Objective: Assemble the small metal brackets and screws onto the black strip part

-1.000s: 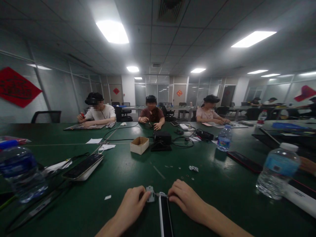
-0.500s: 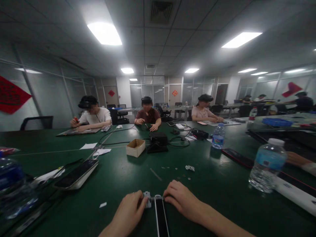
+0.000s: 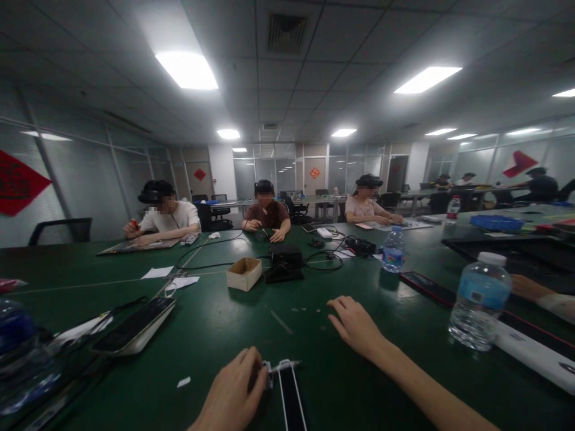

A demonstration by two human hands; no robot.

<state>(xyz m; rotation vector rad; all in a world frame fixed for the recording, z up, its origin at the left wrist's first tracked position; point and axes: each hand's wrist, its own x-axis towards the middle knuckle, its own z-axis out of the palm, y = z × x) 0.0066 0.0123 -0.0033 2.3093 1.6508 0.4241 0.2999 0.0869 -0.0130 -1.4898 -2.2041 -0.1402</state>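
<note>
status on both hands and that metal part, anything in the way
Left hand on small metal part. Right hand over green table, grasp hidden. Nearest obstacle: white-edged bar, between hands.

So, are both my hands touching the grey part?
No, the left hand is at the grey part, but the right hand is well apart from it.

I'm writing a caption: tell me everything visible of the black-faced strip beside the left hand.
The strip is narrow and straight, black on its face, white along its edges; its material is unclear. It lies on the green table, right of the left hand, pointing away from the wearer, its near end out of frame. A thin metallic-looking rod sits at its far end. No hand visibly touches it.
</note>
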